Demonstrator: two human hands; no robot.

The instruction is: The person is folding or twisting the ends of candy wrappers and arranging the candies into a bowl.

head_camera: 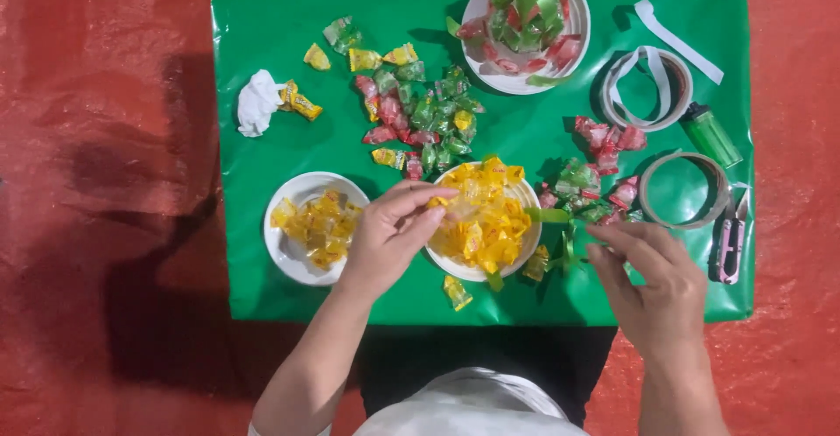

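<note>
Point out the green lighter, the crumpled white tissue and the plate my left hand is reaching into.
green lighter (710,135), head view, middle of its body.
crumpled white tissue (257,102), head view, centre of the wad.
plate of yellow candies (528,198), head view, bare right rim.

Green lighter (710,134), tape rolls (684,190), crumpled tissue (257,101)

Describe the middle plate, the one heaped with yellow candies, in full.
The middle plate is round, white and shallow, probably paper or plastic, lying flat near the front edge of the green sheet. Yellow wrapped candies are heaped on it, hiding most of its surface, so only the rim shows. The left hand reaches over its left rim, fingertips on the candies. The right hand stays clear, to its right.
</note>
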